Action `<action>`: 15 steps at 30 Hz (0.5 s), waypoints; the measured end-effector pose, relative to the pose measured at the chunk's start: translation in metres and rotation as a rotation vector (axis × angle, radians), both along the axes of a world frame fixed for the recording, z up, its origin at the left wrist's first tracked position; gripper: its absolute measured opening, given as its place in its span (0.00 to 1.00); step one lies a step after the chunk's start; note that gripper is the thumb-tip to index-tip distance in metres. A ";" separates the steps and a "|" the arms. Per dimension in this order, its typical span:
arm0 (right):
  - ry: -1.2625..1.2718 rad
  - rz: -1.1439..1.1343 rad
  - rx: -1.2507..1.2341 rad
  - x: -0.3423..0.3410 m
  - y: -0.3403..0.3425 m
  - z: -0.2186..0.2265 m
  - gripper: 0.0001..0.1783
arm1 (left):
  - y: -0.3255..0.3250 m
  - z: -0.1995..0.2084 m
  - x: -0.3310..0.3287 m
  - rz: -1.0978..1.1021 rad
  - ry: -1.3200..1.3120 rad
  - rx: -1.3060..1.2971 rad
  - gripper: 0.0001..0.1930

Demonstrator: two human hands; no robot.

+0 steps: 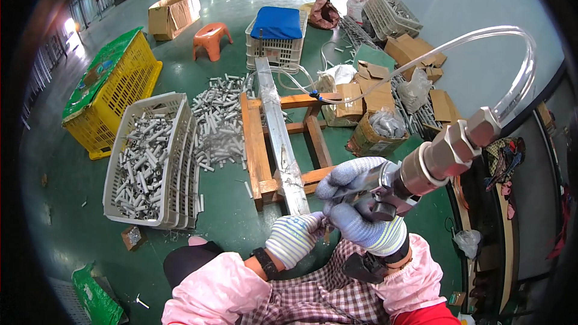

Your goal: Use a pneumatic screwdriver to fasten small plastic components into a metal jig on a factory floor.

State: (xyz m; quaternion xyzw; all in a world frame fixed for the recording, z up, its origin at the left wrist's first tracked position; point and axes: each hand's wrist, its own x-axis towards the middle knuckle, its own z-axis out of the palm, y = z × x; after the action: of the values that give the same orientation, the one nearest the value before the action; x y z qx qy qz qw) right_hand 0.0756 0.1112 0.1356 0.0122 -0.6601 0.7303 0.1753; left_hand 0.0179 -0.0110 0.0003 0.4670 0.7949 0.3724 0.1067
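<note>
My right hand [367, 219], in a striped knit glove, is wrapped round a metal air tool [415, 171] with hex fittings, tilted up to the right. A clear hose [448, 35] loops from its top end. Close beside it, my gloved left hand [293, 239] is closed at the near end of a long metal bar [277, 126]; its fingertips pinch something too small or hidden to make out. The tool's working end is covered by my right fingers. The bar lies along a wooden frame [257, 165] in front of me.
To the left, a white crate [186, 168] holds many short grey tubes, and a tube pile [220, 126] lies beside it. Beyond stand a yellow crate [126, 90], an orange stool [212, 39] and a blue-topped crate [274, 51]. Cardboard boxes [376, 135] crowd the right.
</note>
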 end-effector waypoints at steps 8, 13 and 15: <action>0.018 -0.016 0.028 -0.001 0.006 -0.008 0.19 | 0.003 0.003 0.001 -0.042 0.008 0.032 0.11; -0.032 -0.121 0.521 -0.003 0.007 -0.008 0.13 | -0.001 0.002 0.000 -0.033 0.025 0.047 0.12; -0.008 -0.121 0.163 0.001 0.004 -0.008 0.16 | 0.001 0.002 -0.001 -0.037 0.032 0.046 0.12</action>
State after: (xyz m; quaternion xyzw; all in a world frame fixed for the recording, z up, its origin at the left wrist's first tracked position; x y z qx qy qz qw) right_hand 0.0763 0.1155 0.1275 -0.0165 -0.7175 0.6624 0.2151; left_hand 0.0171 -0.0104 0.0019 0.4898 0.7789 0.3811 0.0901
